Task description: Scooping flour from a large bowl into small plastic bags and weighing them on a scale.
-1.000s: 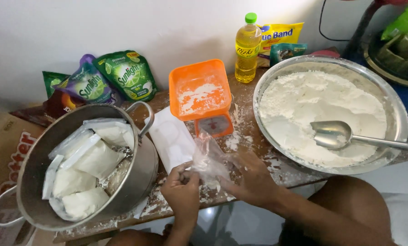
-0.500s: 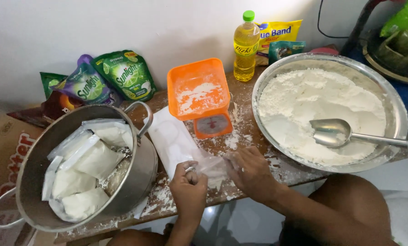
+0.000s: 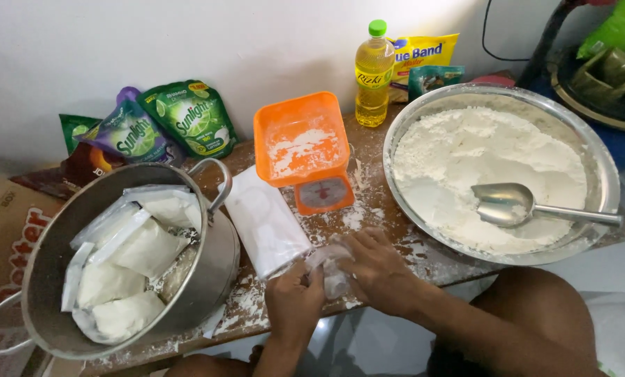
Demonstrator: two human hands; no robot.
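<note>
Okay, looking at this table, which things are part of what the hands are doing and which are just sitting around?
In use:
left hand and right hand on a small clear bag of flour
flour basin with metal scoop
orange scale
stack of empty bags
pot of filled bags

Lying about:
oil bottle
green soap pouches
yellow packet

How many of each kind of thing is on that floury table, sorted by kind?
Metal pot: 1
Metal basin: 1
Metal scoop: 1
Orange scale: 1
Oil bottle: 1
Green soap pouches: 2
Stack of empty bags: 1
Total: 8
</note>
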